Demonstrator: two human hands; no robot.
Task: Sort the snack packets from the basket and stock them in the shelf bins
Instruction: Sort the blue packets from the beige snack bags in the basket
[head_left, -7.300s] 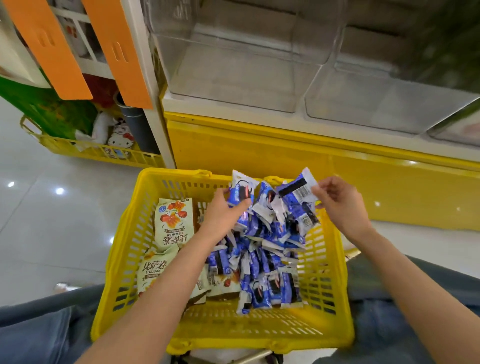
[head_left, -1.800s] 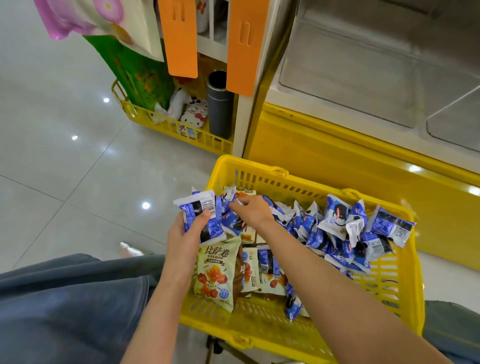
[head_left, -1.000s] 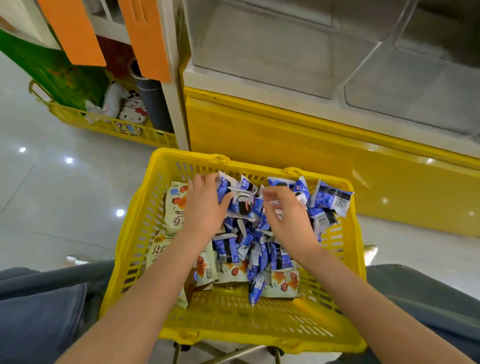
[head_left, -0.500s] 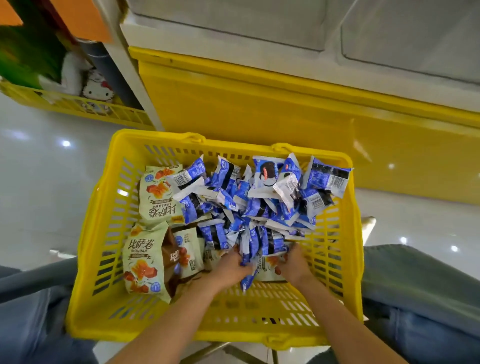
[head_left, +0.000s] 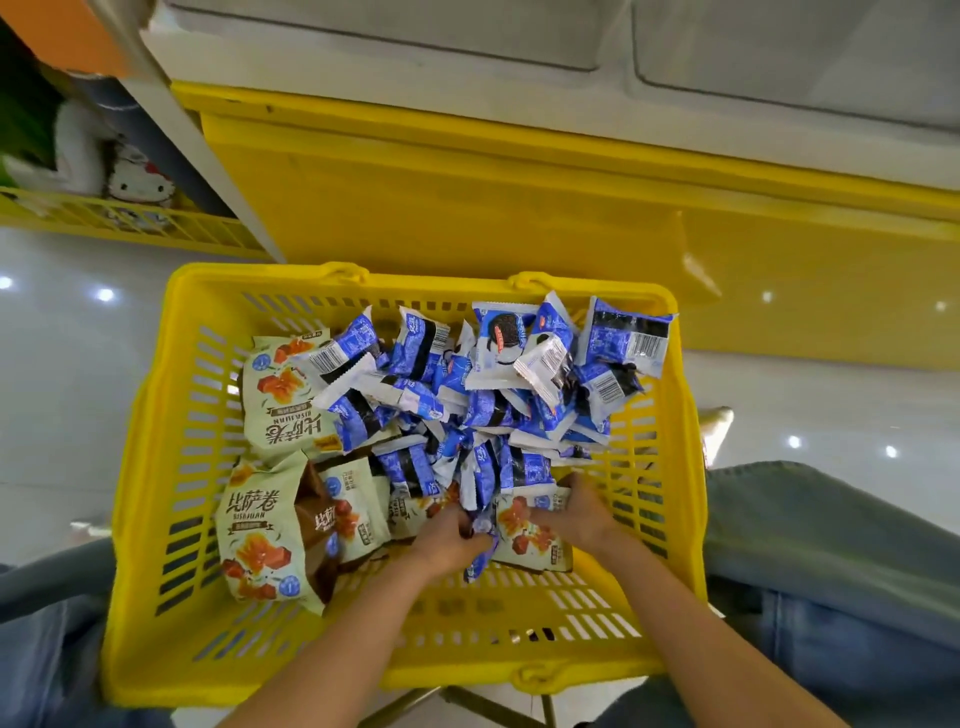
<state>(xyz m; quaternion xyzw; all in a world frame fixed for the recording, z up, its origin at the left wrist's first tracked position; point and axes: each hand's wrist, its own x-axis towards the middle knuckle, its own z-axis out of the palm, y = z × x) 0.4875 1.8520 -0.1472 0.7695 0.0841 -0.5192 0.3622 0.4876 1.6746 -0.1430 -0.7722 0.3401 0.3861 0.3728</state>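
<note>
A yellow plastic basket (head_left: 161, 467) stands between my knees. It holds a heap of several blue-and-white cookie packets (head_left: 493, 384) in the middle and right, and several pale green packets (head_left: 283, 395) with orange pictures on the left. My left hand (head_left: 447, 538) is pushed under the near edge of the blue heap, fingers curled around packets. My right hand (head_left: 576, 512) does the same just to the right, its fingers hidden beneath a pale green packet (head_left: 530, 535) and the blue ones.
Clear shelf bins (head_left: 384, 31) (head_left: 800, 52) sit above a yellow shelf base (head_left: 467, 182) straight ahead. A low yellow rack (head_left: 124, 228) with plush toys is at the far left. Glossy white floor lies on both sides; my blue-jeaned knees flank the basket.
Both hands went from sorting packets at the top of the heap to its near edge and dug under it. Over the last half second they have barely moved.
</note>
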